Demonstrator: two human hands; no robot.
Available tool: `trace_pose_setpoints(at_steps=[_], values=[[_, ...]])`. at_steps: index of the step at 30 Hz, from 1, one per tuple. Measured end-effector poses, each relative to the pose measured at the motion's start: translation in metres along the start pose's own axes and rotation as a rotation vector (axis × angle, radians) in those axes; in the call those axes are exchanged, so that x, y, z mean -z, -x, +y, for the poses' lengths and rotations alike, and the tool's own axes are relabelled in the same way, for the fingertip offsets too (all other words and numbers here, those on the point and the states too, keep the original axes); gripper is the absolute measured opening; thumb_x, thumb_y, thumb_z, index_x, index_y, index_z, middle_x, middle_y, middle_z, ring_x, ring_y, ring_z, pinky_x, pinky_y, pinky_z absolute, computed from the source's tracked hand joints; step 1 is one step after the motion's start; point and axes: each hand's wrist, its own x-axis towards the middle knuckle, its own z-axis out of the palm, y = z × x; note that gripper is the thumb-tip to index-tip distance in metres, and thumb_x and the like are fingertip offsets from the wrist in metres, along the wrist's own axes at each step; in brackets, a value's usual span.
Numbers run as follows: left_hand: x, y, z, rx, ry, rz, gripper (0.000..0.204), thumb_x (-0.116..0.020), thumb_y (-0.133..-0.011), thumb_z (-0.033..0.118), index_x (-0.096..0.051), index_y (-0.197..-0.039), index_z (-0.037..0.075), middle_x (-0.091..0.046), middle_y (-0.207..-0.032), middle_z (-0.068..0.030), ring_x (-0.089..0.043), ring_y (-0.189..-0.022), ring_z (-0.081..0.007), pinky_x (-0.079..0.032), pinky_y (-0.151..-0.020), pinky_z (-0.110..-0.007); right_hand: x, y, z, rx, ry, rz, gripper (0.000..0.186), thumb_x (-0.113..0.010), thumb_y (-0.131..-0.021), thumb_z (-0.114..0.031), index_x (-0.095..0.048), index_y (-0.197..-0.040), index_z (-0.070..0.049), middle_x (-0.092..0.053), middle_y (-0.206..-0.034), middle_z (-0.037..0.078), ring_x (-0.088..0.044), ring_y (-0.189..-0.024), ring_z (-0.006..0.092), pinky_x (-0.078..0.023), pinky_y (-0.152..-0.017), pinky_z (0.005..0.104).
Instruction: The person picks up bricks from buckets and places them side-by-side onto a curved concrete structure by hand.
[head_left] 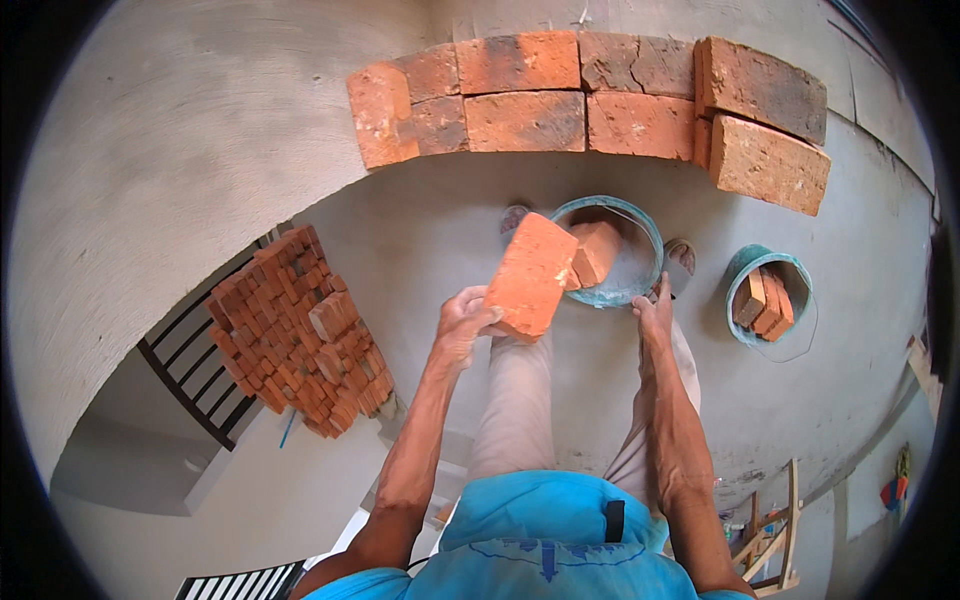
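Observation:
My left hand [463, 325] grips the lower end of an orange-red brick [530, 270], which is raised in front of my legs and overlaps the left side of a teal bucket [600, 298] below it. Inside that bucket lie reddish bricks [597, 250], partly hidden by the held one. My right hand [652, 308] is open and empty, its fingers apart beside the bucket's lower-right rim; whether they touch it I cannot tell. My feet [678, 262] stand on either side of the bucket.
Above is a curved ledge [230, 120] with two rows of bricks [525, 120]. A second bucket [745, 262] holding bricks is at right. A large brick stack [285, 310] stands lower left beside a dark railing [180, 385]. Wooden frames [790, 520] lie lower right.

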Motion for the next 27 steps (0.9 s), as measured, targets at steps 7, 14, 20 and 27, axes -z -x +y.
trace_pose_setpoints(at_steps=[7,14,20,27], values=[[0.034,-0.029,0.039,-0.361,0.384,-0.025,0.052,-0.067,-0.088,0.012,-0.051,-0.131,-0.011,-0.064,-0.124,-0.0208,-0.066,-0.111,-0.0299,-0.059,-0.092,-0.049,-0.001,0.02,-0.001,0.056,0.002,0.046,0.094,-0.063,-0.076,-0.002,-0.019,-0.159,0.001,-0.044,-0.149,0.023,-0.063,-0.095,0.0214,-0.054,-0.072,0.03],[0.036,-0.124,0.094,-0.606,0.654,-0.103,0.052,-0.067,-0.087,0.01,-0.051,-0.134,-0.007,-0.061,-0.127,-0.0143,-0.061,-0.116,-0.0273,-0.054,-0.096,-0.054,-0.003,0.035,0.01,0.078,0.068,0.018,0.089,-0.061,-0.077,-0.005,-0.025,-0.158,0.0,-0.039,-0.155,0.027,-0.058,-0.121,0.0304,-0.056,-0.079,0.0312],[0.041,-0.177,0.103,-0.597,0.727,-0.091,0.048,-0.065,-0.089,0.01,-0.053,-0.133,-0.004,-0.06,-0.13,-0.0137,-0.056,-0.121,-0.03,-0.048,-0.105,-0.059,-0.015,0.043,0.01,-0.011,0.049,-0.006,0.081,-0.061,-0.079,-0.005,-0.035,-0.156,-0.006,-0.045,-0.15,0.024,-0.058,-0.12,0.0294,-0.057,-0.077,0.0333],[0.042,-0.182,0.091,-0.536,0.764,0.108,0.046,-0.064,-0.095,0.009,-0.049,-0.135,-0.009,-0.056,-0.134,-0.0187,-0.052,-0.129,-0.0363,-0.043,-0.111,-0.061,-0.024,0.046,0.03,-0.065,0.116,-0.109,0.06,-0.06,-0.081,-0.003,-0.055,-0.141,-0.003,-0.061,-0.124,0.016,-0.064,-0.096,0.0222,-0.057,-0.071,0.0315]])
